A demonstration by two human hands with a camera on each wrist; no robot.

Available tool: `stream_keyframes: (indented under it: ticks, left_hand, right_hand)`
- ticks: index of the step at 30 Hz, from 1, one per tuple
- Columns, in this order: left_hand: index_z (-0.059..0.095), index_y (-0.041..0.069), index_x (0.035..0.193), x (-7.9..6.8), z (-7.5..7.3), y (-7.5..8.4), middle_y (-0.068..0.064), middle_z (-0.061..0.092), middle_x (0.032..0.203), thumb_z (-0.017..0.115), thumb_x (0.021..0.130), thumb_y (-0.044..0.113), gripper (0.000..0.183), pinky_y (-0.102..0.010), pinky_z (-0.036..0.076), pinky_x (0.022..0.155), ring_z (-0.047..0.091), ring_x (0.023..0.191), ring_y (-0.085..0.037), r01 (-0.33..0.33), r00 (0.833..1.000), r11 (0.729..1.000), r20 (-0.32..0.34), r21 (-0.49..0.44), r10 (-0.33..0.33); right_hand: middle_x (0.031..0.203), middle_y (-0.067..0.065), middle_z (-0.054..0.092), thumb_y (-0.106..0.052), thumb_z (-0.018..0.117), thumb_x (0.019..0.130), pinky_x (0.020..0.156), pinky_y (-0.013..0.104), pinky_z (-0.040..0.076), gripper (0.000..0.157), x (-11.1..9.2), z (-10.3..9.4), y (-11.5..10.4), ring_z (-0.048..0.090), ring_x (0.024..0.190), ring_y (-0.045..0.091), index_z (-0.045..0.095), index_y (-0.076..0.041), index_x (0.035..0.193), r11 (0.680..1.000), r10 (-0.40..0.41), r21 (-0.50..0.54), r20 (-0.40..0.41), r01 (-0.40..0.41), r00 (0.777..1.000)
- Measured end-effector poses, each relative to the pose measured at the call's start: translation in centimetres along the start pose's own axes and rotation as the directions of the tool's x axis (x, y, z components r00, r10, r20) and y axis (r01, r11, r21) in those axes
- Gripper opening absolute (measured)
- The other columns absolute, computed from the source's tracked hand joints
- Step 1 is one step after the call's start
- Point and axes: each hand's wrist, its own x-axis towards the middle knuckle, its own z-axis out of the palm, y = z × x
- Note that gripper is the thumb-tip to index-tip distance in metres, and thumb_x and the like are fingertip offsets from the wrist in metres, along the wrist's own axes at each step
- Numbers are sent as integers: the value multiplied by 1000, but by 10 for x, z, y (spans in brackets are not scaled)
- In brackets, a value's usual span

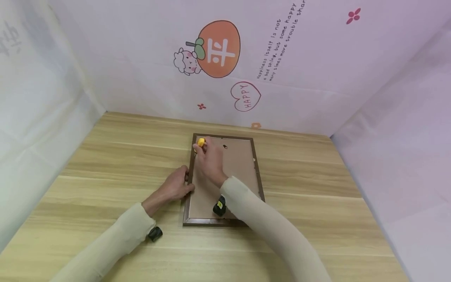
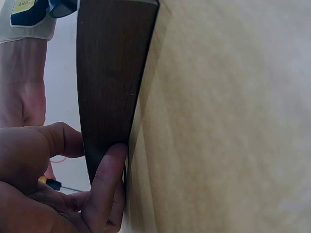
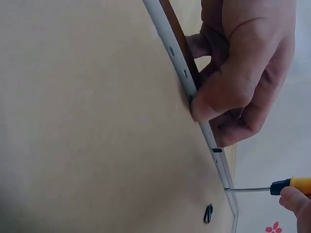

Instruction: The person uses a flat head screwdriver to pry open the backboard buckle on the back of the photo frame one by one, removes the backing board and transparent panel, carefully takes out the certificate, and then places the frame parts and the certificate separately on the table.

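A dark brown picture frame (image 1: 208,222) lies back up on the table, its tan backing board (image 1: 237,166) showing. My left hand (image 1: 174,185) grips the frame's left side, thumb on the back edge and fingers against the outer side (image 2: 109,87). A screwdriver (image 1: 201,141) with a yellow and black handle is in my right hand (image 1: 211,159), near the frame's far left corner. In the right wrist view the screwdriver's thin metal shaft (image 3: 252,190) reaches the inner rim of the frame. Small slots and a dark metal tab (image 3: 217,150) show along that rim.
A small black hanging loop (image 1: 225,146) sits on the backing near the far end. The wood-grain table (image 1: 299,196) extends on both sides. Printed white sheeting (image 1: 299,94) stands behind and at both sides. Black wrist cameras (image 1: 155,234) hang by the sleeves.
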Motion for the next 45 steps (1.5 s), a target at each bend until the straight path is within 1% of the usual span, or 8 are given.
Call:
stream_keyframes:
  ticks: [9,19,22,27,30,38,41,45]
  left_hand:
    - [51,-3,110,0,-1,-1,-14,57,95,69,82,10,36,-26,46,59,55,76,-21,-15,1000,1000,-11,15,15]
    - [50,-3,113,-1,2,0,-15,57,99,67,84,10,35,-26,48,55,56,73,-20,10,1000,1000,-1,4,-10]
    - [52,-4,114,-1,3,0,-16,59,101,67,84,9,36,-27,49,58,57,78,-21,2,1000,1000,-15,13,-2]
    - [52,-4,117,-3,3,0,-18,61,107,66,84,10,39,-28,52,65,59,87,-23,2,1000,1000,-16,23,-2]
    - [51,-4,117,-3,2,0,-19,62,109,66,84,9,38,-29,53,67,60,89,-24,3,1000,1000,-10,-2,-4]
    - [51,-4,119,-4,3,0,-19,62,111,65,85,9,39,-30,54,70,60,93,-25,18,1000,1000,-13,-11,-18]
    - [51,-3,119,-4,4,0,-19,61,111,65,85,9,39,-30,54,70,60,93,-25,27,1000,1000,-14,-10,-27]
    - [51,-3,119,-5,4,0,-19,61,111,65,85,9,39,-30,53,70,59,93,-25,35,999,999,-13,-10,-35]
  right_hand:
    - [107,13,72,-23,58,99,65,20,56,25,0,3,-9,67,80,14,58,-4,116,1000,19,4,38,-19,999]
    - [88,15,71,-20,59,99,52,16,40,22,0,-9,5,50,60,11,55,-3,114,999,12,51,65,-15,998]
    - [93,15,71,-19,58,99,58,18,45,23,2,-16,13,56,67,12,55,-2,115,994,28,103,90,-38,996]
    - [107,13,72,-22,59,99,78,26,57,24,4,-28,30,69,95,17,58,-5,115,976,102,177,128,-124,986]
    - [107,11,72,-25,61,97,83,31,59,24,4,-36,39,70,98,20,61,-6,113,973,127,172,150,-152,981]
    - [103,4,68,-27,68,93,78,27,56,23,8,-59,53,62,89,16,69,-11,110,986,165,-4,220,-168,961]
    - [101,4,70,-25,71,91,75,28,55,21,9,-65,55,61,87,16,71,-11,106,986,151,-104,238,-129,960]
    - [105,5,72,-18,74,88,81,31,56,18,9,-73,56,62,91,18,74,-10,103,967,109,-250,257,-43,960]
